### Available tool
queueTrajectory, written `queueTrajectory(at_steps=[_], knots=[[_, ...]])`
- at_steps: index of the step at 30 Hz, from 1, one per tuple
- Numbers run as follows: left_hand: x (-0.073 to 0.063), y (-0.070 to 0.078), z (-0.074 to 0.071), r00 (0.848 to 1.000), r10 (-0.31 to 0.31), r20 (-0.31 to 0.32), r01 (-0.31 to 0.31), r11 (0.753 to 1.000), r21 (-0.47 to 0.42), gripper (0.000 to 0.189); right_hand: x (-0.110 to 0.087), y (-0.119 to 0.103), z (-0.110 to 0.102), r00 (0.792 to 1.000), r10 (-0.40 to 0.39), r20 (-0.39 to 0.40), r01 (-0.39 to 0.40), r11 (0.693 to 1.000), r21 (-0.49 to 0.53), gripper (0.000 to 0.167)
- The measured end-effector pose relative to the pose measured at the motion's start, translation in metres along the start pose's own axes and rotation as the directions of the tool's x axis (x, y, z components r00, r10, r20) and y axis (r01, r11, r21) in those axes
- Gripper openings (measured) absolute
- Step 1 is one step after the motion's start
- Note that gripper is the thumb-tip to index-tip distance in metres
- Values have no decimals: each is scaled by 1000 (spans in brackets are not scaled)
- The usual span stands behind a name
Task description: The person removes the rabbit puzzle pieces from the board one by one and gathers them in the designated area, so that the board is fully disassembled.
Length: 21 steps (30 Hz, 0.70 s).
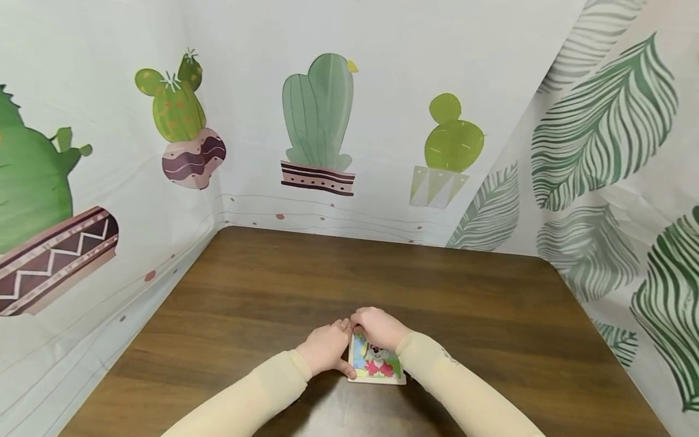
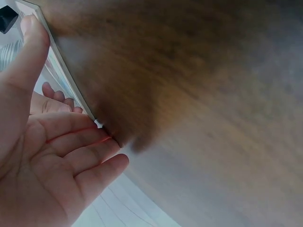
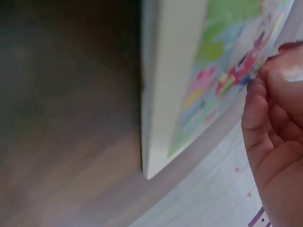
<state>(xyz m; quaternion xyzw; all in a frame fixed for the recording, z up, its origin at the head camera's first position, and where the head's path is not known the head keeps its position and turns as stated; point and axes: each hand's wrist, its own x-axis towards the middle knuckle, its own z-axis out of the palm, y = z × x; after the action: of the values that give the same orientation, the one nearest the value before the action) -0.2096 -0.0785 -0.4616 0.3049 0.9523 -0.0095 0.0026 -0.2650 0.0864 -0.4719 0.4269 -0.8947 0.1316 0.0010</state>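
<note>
A small rectangular picture board (image 1: 377, 380) with a pale border lies on the table near its front. Its print shows a white cartoon animal in pink against blue and green. My left hand (image 1: 326, 347) lies along the board's left side, its thumb at the lower left corner and its fingers, fairly straight, reaching to the upper left. Over the board's upper part is my right hand (image 1: 379, 328), its fingers curled and fingertips close together at the upper left corner. In the right wrist view, thumb (image 3: 283, 87) and fingertips meet over the print; I cannot tell whether they pinch anything.
The brown wood-grain table (image 1: 262, 273) extends behind and to both sides of the board. A white cloth backdrop (image 1: 382, 73) printed with cacti and leaves hangs along the back and sides. Pale long sleeves (image 1: 262, 388) cover both forearms.
</note>
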Motion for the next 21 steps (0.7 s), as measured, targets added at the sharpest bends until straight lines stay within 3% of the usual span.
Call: queueTrajectory(at_steps=[14, 21], knots=[[2, 0, -2, 1000, 1, 19, -1, 1000, 1, 102, -3, 4, 6, 999, 39, -25, -37, 995, 87, 8], [4, 1, 0, 1000, -6, 26, 6, 1000, 10, 102, -3, 6, 5, 998, 69, -13, -65, 981, 183, 7]])
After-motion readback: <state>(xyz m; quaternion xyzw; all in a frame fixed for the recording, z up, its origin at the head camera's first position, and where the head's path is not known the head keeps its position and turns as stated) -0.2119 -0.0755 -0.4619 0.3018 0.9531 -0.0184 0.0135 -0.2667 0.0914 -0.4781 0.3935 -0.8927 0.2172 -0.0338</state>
